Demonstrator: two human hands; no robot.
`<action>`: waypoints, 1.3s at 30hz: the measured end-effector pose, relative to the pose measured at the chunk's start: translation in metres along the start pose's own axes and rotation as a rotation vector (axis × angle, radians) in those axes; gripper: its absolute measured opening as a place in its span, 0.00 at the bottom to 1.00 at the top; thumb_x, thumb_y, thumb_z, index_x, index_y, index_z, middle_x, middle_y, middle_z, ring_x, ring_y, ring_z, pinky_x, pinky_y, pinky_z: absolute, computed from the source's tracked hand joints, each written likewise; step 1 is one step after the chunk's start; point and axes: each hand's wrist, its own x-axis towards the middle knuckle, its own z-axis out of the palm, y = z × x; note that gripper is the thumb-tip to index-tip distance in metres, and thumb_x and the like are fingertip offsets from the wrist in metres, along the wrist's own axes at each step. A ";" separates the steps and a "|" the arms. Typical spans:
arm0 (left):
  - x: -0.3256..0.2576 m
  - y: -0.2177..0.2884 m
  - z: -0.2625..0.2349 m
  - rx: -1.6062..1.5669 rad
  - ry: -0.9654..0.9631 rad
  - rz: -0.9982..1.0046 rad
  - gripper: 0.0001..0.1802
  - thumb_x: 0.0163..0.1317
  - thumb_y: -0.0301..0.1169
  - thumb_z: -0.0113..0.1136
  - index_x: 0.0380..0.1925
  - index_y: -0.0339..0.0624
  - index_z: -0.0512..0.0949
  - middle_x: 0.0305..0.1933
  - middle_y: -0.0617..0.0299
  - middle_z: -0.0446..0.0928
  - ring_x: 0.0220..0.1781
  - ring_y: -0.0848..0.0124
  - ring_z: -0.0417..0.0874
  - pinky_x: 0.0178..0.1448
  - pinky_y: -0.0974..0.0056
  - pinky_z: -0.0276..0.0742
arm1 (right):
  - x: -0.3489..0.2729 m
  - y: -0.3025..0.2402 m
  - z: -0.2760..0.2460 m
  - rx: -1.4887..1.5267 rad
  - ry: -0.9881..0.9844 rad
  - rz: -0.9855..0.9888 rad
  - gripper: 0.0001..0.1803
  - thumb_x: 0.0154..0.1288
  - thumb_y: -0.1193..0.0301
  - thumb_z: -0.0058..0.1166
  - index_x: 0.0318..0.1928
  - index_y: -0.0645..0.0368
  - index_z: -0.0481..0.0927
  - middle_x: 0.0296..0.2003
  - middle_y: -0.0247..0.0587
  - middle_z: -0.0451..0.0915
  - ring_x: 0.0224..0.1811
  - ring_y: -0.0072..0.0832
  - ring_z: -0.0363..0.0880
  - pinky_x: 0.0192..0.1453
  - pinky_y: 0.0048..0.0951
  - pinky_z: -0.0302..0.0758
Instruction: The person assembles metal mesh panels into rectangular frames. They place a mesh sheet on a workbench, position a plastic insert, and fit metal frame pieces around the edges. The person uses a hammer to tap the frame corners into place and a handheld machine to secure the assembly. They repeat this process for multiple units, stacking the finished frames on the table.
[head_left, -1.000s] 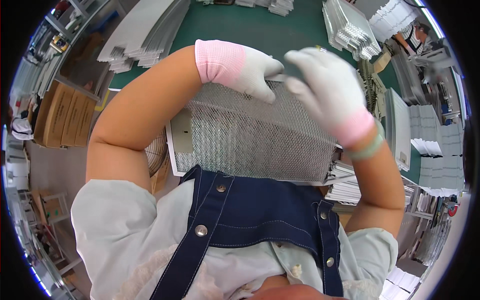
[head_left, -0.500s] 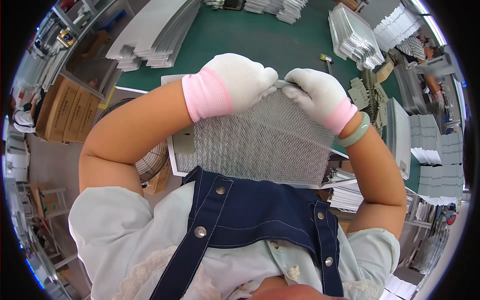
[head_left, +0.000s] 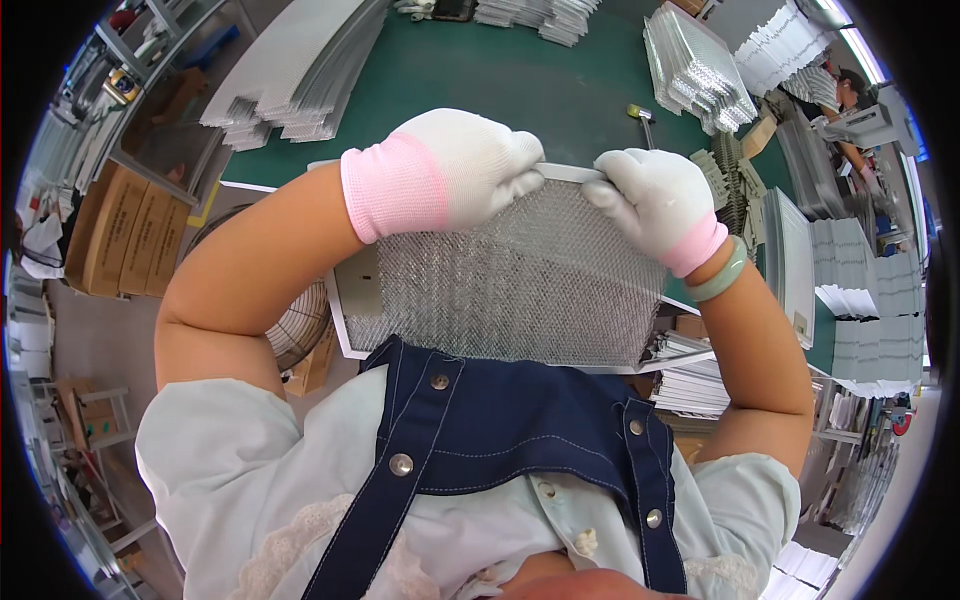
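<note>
Left hand (head_left: 470, 165): white glove with pink cuff, grip closed over the far edge of the mesh panel (head_left: 510, 290).
Right hand (head_left: 655, 200): same glove, grip pinching that far edge near its right corner.
Mesh panel: silver, metal-framed, held tilted above the green counter (head_left: 480, 75), its near edge against the denim apron (head_left: 520, 430).
Open room: bare counter beyond the hands; stacks of panels (head_left: 290, 75) line its edges.

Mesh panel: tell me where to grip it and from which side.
Grip the mesh panel by its solid metal top rim, from above, one hand near each corner, as the left hand and right hand do. The mesh face looks soft; the frame is rigid.
</note>
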 end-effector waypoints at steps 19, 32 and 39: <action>0.034 -0.002 0.007 -0.260 -0.270 0.055 0.19 0.72 0.42 0.48 0.47 0.36 0.76 0.37 0.48 0.79 0.44 0.53 0.81 0.52 0.54 0.75 | -0.014 0.004 -0.027 0.246 -0.384 0.329 0.19 0.73 0.58 0.47 0.40 0.61 0.80 0.28 0.51 0.80 0.35 0.47 0.81 0.40 0.41 0.75; 0.028 0.000 0.012 -0.240 -0.206 0.105 0.17 0.72 0.40 0.49 0.46 0.36 0.74 0.35 0.47 0.77 0.41 0.50 0.80 0.48 0.51 0.74 | -0.028 0.005 -0.027 0.330 -0.335 0.245 0.14 0.70 0.65 0.52 0.47 0.63 0.76 0.32 0.50 0.79 0.37 0.44 0.81 0.42 0.38 0.76; 0.026 -0.004 0.005 -0.243 -0.238 0.092 0.17 0.71 0.40 0.50 0.47 0.36 0.74 0.36 0.46 0.78 0.42 0.50 0.80 0.49 0.52 0.74 | -0.025 0.018 -0.038 0.358 -0.415 0.306 0.13 0.69 0.66 0.53 0.44 0.64 0.77 0.31 0.50 0.79 0.36 0.44 0.80 0.41 0.39 0.75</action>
